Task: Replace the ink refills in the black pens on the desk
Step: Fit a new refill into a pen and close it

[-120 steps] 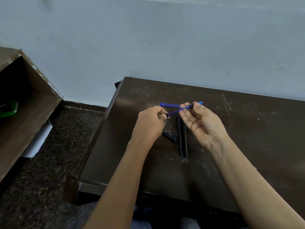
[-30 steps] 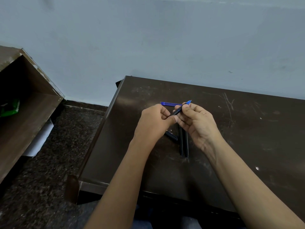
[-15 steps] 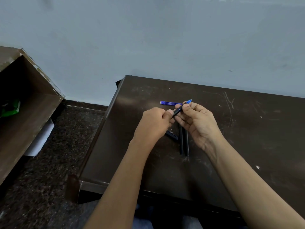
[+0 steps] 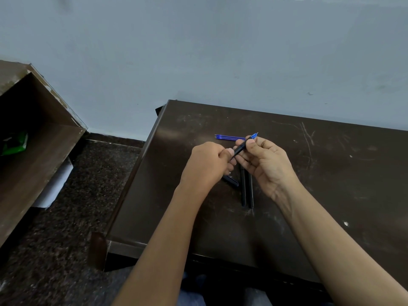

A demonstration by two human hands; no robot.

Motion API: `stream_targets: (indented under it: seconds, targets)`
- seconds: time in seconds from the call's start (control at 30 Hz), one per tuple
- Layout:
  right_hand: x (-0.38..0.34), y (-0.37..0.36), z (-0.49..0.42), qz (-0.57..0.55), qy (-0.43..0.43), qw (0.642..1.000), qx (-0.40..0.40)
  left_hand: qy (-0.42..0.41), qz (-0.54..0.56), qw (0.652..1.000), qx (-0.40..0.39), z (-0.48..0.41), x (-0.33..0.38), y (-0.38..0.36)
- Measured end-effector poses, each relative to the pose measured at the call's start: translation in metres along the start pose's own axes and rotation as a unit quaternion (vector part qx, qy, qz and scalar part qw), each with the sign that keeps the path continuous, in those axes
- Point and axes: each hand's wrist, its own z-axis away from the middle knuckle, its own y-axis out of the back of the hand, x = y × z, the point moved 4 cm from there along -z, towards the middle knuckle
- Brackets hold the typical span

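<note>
A pale blue-grey wall fills the far half of the scene, and a dark speckled floor runs along its foot on the left. The worktop is dark brown and glossy, with pale scratches and scuffs towards its far right. Left of it stands an open wooden cabinet with chipped edges, something green lying inside it and a white sheet poking out beneath. Two bare forearms reach in from the near edge and meet above the middle of the worktop. The left hand is curled into a fist, its grip closed round the lower end of a black pen, thumb laid on top. The right hand is turned palm-up, its grip a pinch of thumb and fingertips on the upper part of the same pen. The pen is slim and matt black, slanting up to the right, held clear of the worktop, with a clear blue pointed tip showing past the right thumb. Under the hands a pair of black pens lies side by side on the worktop, touching or nearly so, pointing near to far, their far ends hidden by the right hand. Just beyond the hands, thin blue refills lie together, running left to right. A short black piece, perhaps a cap, lies just left of the pair, partly under the left hand.
</note>
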Motion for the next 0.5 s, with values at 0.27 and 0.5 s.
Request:
stream_targets:
  seconds: [0.27,0.5]
  targets:
    - [0.0016,0.0003,-0.0017,0.013,-0.007,1.000,-0.001,-0.021,-0.047,0.998,0.025,0.0015,-0.0016,0.0023]
    - [-0.0005,-0.0028,0.0009,0.014,-0.005,0.999,-0.038,-0.004,-0.015,1.000,-0.003,0.0013,0.0012,0.0019]
